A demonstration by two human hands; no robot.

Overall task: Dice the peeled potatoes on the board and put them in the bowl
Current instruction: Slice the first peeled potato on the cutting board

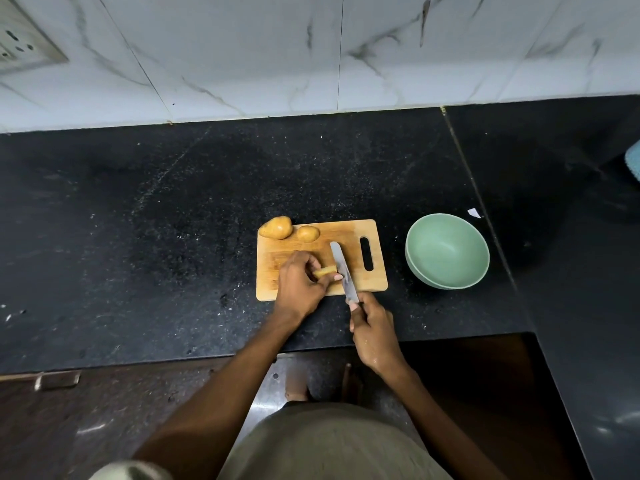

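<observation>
Black counter (173, 220), speckled, carries everything. Wooden board (277, 289) near its front edge. Green bowl (447, 251) at 3 o'clock of the board, apart from it, nothing visible inside. Left hand (298, 284) on the board, grip closed on a potato piece (325, 271). Right hand (372, 327) at 5 o'clock, grip wrapped round the knife (343, 271) handle; blade against the piece. Two whole potatoes: larger potato (276, 227) overhanging the 11 o'clock corner, smaller potato (308, 233) just beside.
</observation>
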